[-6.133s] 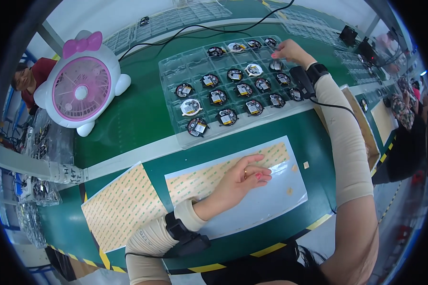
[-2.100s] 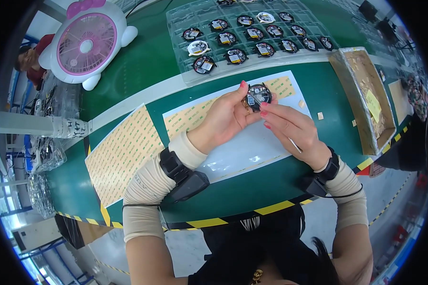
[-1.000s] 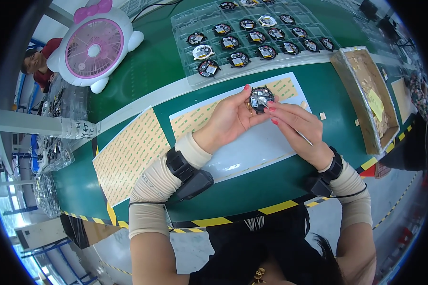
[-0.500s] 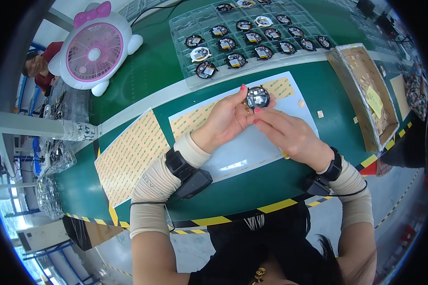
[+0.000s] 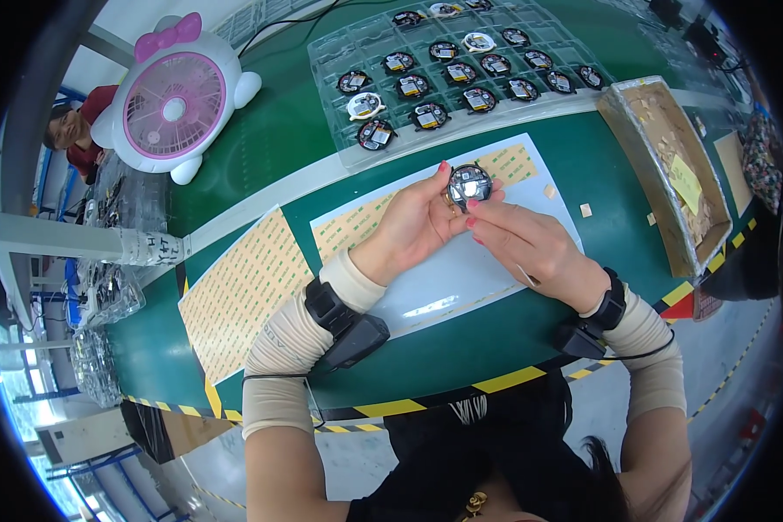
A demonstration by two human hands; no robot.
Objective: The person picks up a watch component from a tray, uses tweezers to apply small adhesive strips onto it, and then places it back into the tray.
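At twelve o'clock, a glinting round module (image 5: 470, 185), pinched by the left hand (image 5: 413, 219), has apparently been retilted mid-work; a slim tool (image 5: 529, 277) is gripped by the right hand (image 5: 535, 247).

Electronics workshop: circuit modules (image 5: 429, 116), hazard-striped bench (image 5: 461, 352)
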